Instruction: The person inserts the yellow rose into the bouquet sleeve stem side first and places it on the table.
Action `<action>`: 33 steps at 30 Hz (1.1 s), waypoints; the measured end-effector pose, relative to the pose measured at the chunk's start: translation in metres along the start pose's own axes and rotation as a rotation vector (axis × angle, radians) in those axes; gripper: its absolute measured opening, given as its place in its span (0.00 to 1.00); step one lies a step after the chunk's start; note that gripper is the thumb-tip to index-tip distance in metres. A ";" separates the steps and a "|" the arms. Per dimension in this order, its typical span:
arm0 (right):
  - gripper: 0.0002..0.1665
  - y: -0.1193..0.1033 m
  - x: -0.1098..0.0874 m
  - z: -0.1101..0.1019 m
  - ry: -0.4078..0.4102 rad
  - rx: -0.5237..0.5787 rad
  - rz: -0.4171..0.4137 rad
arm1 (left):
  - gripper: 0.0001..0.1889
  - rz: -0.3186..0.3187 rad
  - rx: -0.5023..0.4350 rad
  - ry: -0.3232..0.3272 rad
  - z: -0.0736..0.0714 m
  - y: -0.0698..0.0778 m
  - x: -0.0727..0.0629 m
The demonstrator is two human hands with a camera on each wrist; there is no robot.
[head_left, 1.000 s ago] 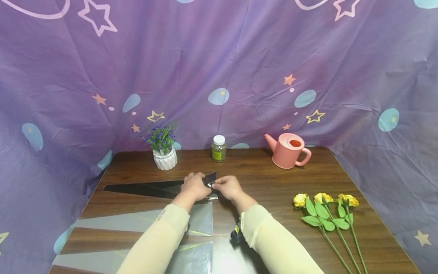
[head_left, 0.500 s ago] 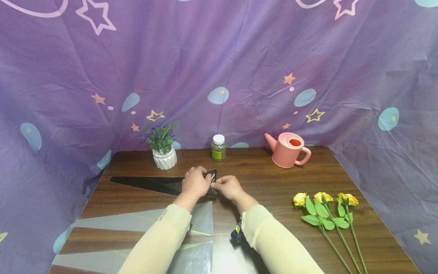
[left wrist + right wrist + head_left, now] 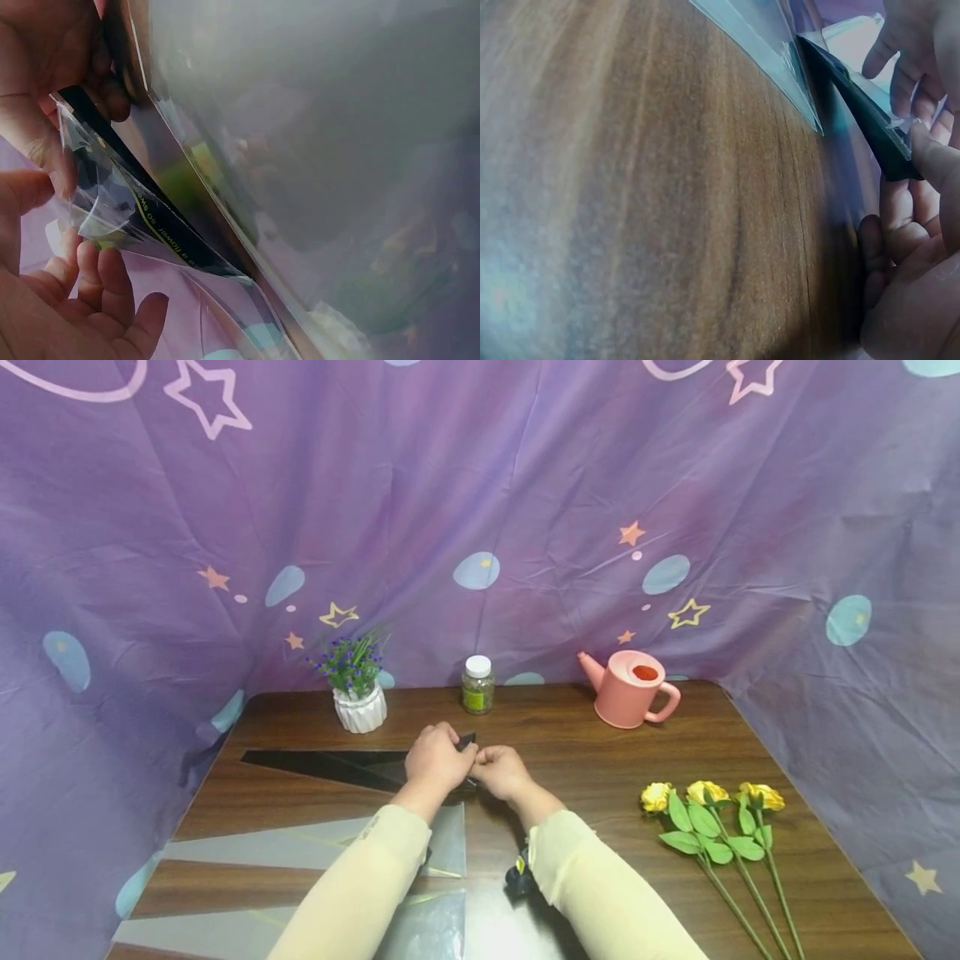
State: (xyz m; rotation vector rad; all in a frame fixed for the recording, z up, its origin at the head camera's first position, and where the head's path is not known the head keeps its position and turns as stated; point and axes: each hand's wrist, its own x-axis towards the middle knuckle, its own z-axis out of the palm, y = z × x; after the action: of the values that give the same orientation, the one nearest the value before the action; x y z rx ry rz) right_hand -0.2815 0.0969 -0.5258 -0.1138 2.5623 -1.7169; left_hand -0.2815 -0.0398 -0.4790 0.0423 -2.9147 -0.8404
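Observation:
A tapered flower wrapping sleeve [image 3: 322,766], black with a clear film side, lies across the table with its narrow end to the left. At its wide right end, my left hand [image 3: 437,760] pinches the clear film. My right hand [image 3: 502,773] pinches the edge at the same end, close to the left fingertips. Yellow lettering runs along the black strip [image 3: 161,225] in the left wrist view. In the right wrist view the black edge [image 3: 870,127] stands up off the table between thumb and fingers. The left fingertips are partly hidden in the head view.
Two pale clear sleeves [image 3: 262,846] lie nearer, under the left forearm. At the back stand a white flowerpot [image 3: 361,708], a lidded jar [image 3: 477,687] and a pink watering can [image 3: 628,693]. Three yellow roses [image 3: 705,793] lie at right.
My left hand has shifted slightly right, its thumb now against the right fingertips. The sleeve's raised corner has dropped lower behind the hands, and its narrow end has moved a little right.

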 end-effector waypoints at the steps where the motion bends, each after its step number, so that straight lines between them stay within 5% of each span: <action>1: 0.07 0.000 0.000 0.000 -0.001 -0.002 -0.001 | 0.18 0.000 0.005 0.001 0.000 0.001 0.000; 24: 0.12 0.000 -0.001 -0.001 0.003 0.026 -0.052 | 0.18 -0.074 -0.039 0.000 0.003 0.006 0.008; 33: 0.10 0.002 -0.001 0.000 0.000 0.023 -0.041 | 0.20 -0.020 -0.016 0.054 0.007 0.007 0.010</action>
State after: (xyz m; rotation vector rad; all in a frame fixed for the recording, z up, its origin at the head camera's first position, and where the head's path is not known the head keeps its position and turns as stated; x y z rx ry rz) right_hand -0.2808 0.0975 -0.5277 -0.1660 2.5573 -1.7598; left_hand -0.2918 -0.0310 -0.4808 0.0910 -2.8615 -0.8513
